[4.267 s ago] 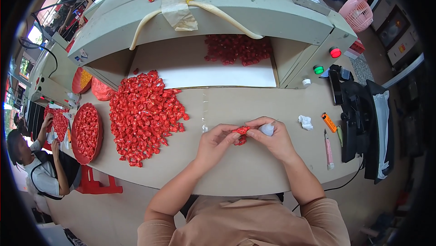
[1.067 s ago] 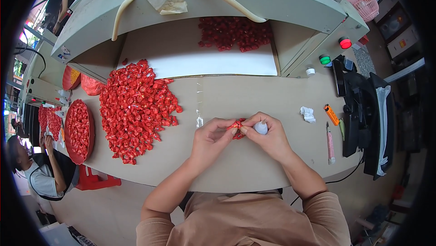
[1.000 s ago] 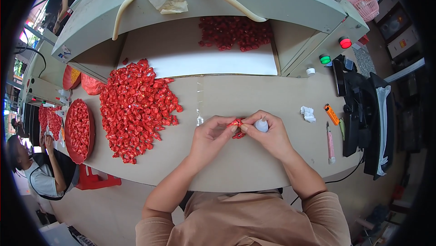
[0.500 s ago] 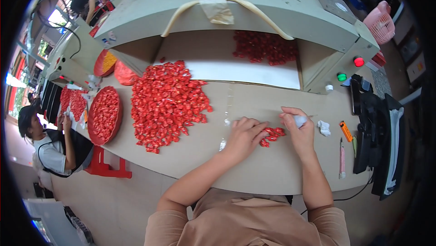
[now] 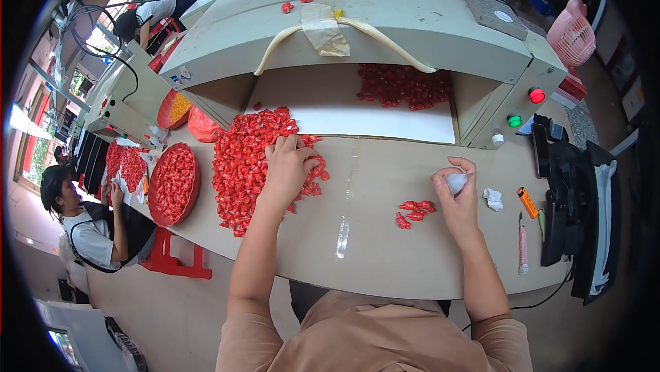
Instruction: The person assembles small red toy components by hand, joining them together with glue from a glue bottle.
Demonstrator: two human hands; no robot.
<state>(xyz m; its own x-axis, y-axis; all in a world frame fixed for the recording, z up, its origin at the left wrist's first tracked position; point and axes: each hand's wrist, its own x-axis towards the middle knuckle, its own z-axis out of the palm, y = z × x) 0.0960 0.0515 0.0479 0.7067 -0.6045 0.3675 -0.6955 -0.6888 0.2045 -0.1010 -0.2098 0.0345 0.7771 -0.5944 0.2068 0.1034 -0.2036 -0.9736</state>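
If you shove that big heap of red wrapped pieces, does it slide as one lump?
Probably not: the red heap is many loose small pieces, so it would likely spread. Strays by the left hand suggest they scatter easily. They look light and crinkly.

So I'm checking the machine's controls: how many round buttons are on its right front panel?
3, stacked down the panel: a red button on top, a green button below it, a white button lowest. Others may be hidden.

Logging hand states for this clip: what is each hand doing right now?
Left hand: open, fingers spread on the pile of red wrapped pieces.
Right hand: closed around a small white object.
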